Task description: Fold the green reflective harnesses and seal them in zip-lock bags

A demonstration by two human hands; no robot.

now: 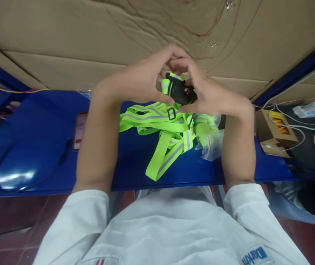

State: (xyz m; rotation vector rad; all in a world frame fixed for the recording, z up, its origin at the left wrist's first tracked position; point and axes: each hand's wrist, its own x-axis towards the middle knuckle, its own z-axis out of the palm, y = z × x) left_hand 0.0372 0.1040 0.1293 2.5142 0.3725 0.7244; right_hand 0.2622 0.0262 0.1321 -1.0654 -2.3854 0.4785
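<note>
My left hand [140,79] and my right hand [204,92] meet above the blue table [35,147], both pinching a small black piece [179,92] with neon-yellow strap wrapped on it. From it a neon-yellow reflective strap harness [165,136] with grey stripes and a black buckle hangs down and lies heaped on the table between my forearms. Each hand's fingers are curled around the black piece.
A clear plastic bag [212,143] lies by my right forearm. A phone [79,130] with a black cable [27,176] sits at left. A small cardboard box [276,132] and white wires [309,129] are at right. Cardboard sheets [91,44] stand behind the table.
</note>
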